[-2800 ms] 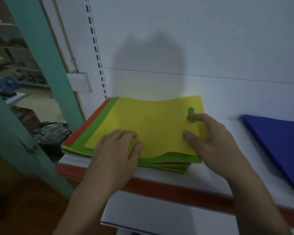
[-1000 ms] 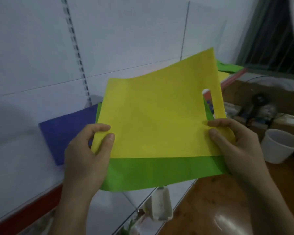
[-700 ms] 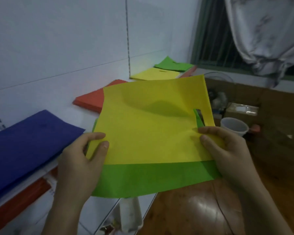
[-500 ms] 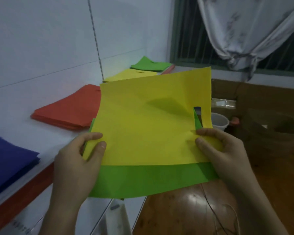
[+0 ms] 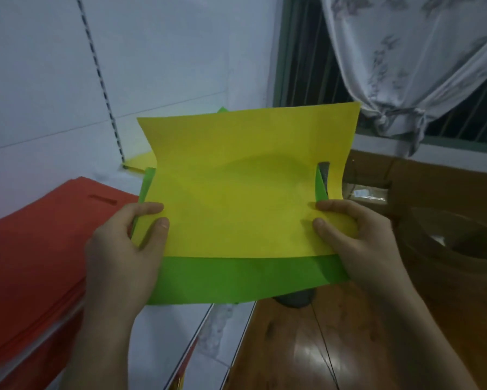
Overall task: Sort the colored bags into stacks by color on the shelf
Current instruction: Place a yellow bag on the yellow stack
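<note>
Both hands loaded: left hand (image 5: 124, 249) pinches the left edge of the yellow bag (image 5: 236, 187), thumb on top and the rest of the fingers curled underneath. The right hand (image 5: 360, 243) does the same on the right edge, just below the handle slot. The green bag (image 5: 231, 280) lies flat under the yellow one, caught in the same two pinches and offset toward the wrists, so a green strip shows along the near edge and through the slot. The pair is in the air between the hands, not resting on the shelf (image 5: 104, 175). My read: two-edge grip keeps the thin sheets taut and level, and the offset looks handy for peeling them apart by colour. The red stack (image 5: 39, 235) sits on the shelf just left of the left hand. The yellow stack (image 5: 141, 161) is beyond the left fingertips, mostly hidden behind the held bags. A green corner (image 5: 222, 109) pokes out above the yellow bag's far edge; can't tell how much is there. To the right of the right hand are a brown box (image 5: 447, 263) and a curtain (image 5: 405, 52), with wood floor (image 5: 293, 347) below. Main obstruction: the held bags block sight of both drop spots.
</note>
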`<action>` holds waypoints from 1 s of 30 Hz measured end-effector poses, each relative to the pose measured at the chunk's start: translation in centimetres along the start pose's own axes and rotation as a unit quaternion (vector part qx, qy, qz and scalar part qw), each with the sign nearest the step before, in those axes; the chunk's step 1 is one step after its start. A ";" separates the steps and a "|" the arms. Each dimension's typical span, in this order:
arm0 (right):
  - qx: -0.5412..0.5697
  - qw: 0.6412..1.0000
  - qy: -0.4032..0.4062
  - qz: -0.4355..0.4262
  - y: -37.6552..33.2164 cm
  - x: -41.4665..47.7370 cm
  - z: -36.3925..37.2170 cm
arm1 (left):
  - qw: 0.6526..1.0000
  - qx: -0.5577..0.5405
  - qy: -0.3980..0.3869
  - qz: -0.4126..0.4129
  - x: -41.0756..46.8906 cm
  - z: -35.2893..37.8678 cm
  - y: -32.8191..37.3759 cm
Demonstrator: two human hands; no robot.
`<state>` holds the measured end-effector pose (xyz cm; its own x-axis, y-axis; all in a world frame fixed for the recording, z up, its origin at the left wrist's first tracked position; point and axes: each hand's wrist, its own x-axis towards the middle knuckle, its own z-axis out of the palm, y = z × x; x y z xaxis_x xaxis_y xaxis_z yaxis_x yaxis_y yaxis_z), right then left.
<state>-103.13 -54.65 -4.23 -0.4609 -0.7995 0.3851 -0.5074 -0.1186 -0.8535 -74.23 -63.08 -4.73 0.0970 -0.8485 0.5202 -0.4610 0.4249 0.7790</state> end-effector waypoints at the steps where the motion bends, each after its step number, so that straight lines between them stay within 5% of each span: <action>1: -0.001 1.000 0.001 -0.005 0.3 2.0 0.5 | 1.000 0.005 0.006 -0.002 1.4 1.2 -0.1; 30: 0.149 0.978 -0.130 -0.071 19.1 52.0 12.9 | 0.968 0.105 0.181 -0.137 25.1 33.6 -2.6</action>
<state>-127.41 -106.13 -5.08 -0.1811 -0.8805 0.4381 -0.3008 -0.3745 -0.8771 -100.23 -96.06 -5.43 0.5261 -0.7387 0.4214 -0.5391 0.0935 0.8370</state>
